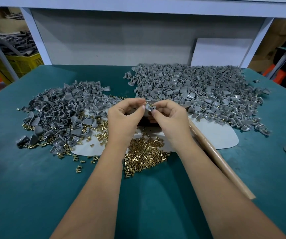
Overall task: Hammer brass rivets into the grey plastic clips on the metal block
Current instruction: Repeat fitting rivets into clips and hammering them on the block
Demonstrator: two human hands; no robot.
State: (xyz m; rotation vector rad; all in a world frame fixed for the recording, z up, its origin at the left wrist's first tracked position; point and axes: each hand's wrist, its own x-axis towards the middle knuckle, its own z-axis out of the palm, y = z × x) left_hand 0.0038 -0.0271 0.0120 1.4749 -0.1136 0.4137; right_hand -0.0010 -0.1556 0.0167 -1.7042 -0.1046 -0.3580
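Note:
My right hand (169,116) pinches a grey plastic clip (150,107) between thumb and fingers, raised above the middle of the table. My left hand (125,114) meets it from the left, fingertips closed at the clip where a small brass rivet (150,105) shows. The metal block (145,122) lies mostly hidden beneath both hands. Loose brass rivets (144,156) are heaped just in front of my wrists. A wooden hammer handle (221,159) lies along my right forearm; its head is hidden.
A pile of grey clips (64,109) covers the left of the green table (35,187), and a larger pile (195,90) lies at the back right. A grey mat (219,135) sits under the work area. A white panel (219,52) leans at the back.

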